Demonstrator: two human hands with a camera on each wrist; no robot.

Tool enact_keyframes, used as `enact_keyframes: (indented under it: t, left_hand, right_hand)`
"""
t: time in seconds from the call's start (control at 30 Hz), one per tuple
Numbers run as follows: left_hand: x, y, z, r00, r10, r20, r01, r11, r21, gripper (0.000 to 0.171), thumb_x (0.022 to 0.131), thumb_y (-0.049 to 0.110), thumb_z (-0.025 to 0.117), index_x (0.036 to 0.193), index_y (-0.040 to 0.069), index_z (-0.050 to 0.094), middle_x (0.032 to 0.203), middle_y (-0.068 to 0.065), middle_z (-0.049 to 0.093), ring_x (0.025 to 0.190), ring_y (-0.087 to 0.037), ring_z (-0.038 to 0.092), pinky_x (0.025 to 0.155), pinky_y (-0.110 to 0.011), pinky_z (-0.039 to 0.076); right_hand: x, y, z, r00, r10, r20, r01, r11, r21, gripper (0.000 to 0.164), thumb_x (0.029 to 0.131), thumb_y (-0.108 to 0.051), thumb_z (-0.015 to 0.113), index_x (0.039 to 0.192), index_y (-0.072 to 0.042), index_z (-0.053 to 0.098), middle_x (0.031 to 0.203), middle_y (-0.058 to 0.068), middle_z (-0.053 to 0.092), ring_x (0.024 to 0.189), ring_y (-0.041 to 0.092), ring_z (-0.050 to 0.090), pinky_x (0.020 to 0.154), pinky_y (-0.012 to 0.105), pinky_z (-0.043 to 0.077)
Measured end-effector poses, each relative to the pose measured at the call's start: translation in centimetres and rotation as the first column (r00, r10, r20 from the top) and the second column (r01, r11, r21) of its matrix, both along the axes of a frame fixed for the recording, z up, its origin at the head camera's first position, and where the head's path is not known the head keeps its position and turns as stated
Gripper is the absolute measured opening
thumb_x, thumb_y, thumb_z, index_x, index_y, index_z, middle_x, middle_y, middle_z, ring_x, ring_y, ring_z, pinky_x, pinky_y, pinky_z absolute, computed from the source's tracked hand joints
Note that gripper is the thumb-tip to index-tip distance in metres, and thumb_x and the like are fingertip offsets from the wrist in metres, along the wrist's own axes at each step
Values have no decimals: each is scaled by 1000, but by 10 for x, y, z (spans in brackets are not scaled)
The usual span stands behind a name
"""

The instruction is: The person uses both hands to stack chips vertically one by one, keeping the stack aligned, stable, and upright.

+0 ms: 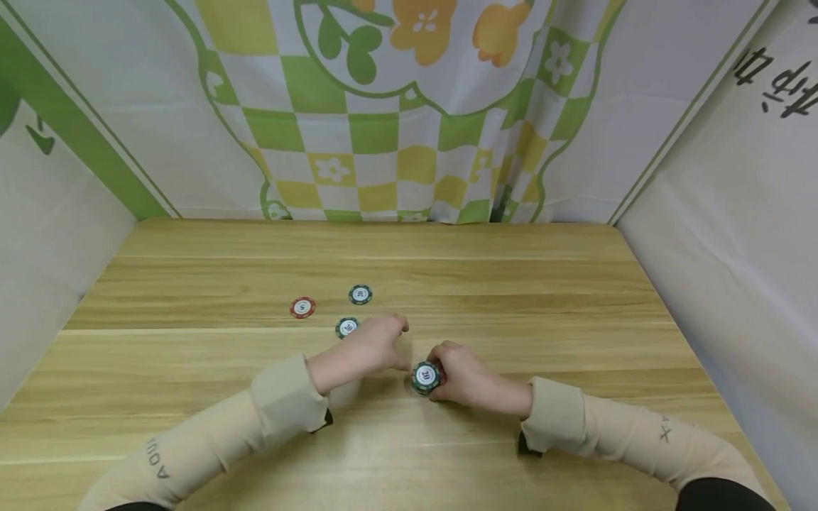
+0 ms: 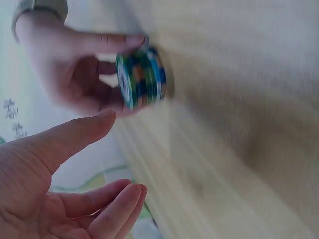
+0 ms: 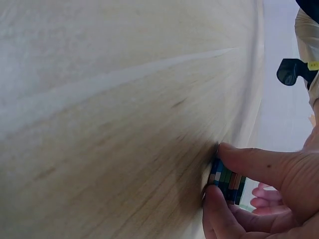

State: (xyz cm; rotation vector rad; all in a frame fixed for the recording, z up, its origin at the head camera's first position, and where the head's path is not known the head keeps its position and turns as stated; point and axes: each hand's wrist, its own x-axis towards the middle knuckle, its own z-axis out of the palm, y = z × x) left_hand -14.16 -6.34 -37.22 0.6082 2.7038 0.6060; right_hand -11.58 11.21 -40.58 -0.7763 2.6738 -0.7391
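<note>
The right hand [image 1: 466, 376] pinches a short stack of chips [image 1: 425, 376], its thumb and fingers curled round opposite sides of the rim. The stack sits just off those fingertips, on the side facing the left hand [image 1: 377, 344], with a green chip marked 20 uppermost. It looks upright and low against the counter [image 1: 511, 298]; the right wrist view shows the lower fingertips down by the wood. The left hand is spread, thumb well away from the fingers, and holds nothing; its thumb tip comes near the stack, though whether the two touch I cannot tell.

A near green chip [image 1: 346, 327] lies flat beside the left hand, which partly hides it. Beyond that hand lies a far green chip [image 1: 361, 294], and a red chip [image 1: 302, 307] lies farther out to its left.

The chips should be light to moderate in weight, stiff and hard to break. Their smooth faces would probably let the layers slide over one another, so the stack is best taken by its edge, thumb opposite fingers, low enough to catch the bottom chip. Squeezing only the upper ones could leave the rest behind.
</note>
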Motion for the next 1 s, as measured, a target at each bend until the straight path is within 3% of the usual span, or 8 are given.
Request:
enact_keyframes:
  t: [0.37, 0.63, 0.8, 1.0]
  left_hand:
    - [-28, -22, 10, 995, 72, -67, -67, 995, 74, 51, 71, 18, 76, 110, -9, 56, 99, -19, 60, 89, -28, 57, 77, -36, 47]
    - [-55, -42, 5, 978, 208, 30, -210, 972, 107, 54, 79, 20, 68, 123, -7, 49, 112, -19, 57, 102, -28, 53, 86, -39, 44]
    - [-70, -55, -2, 970, 237, 48, -242, 960, 143, 51, 82, 15, 65, 123, -9, 48, 115, -23, 54, 106, -33, 51, 89, -41, 42]
    - [-79, -64, -9, 957, 279, 81, -288, 947, 139, 48, 84, 15, 62, 123, -10, 47, 118, -25, 53, 110, -35, 49, 92, -42, 41]
  right_hand:
    - [3, -1, -1, 1000, -14, -15, 13, 1000, -11, 43, 61, -9, 81, 96, 3, 59, 83, 4, 55, 72, 12, 49, 64, 25, 44]
    - [3, 0, -5, 999, -52, 12, 53, 995, -79, 46, 59, -6, 82, 98, 4, 60, 83, 3, 55, 72, 10, 48, 63, 22, 43]
    - [4, 1, -6, 997, -66, 35, 69, 993, -91, 47, 61, -7, 82, 100, 3, 60, 88, 4, 56, 73, 10, 50, 64, 23, 44]
    - [4, 1, -6, 997, -71, 44, 75, 992, -99, 46, 61, -6, 82, 101, 4, 60, 89, 5, 57, 75, 11, 50, 65, 23, 45]
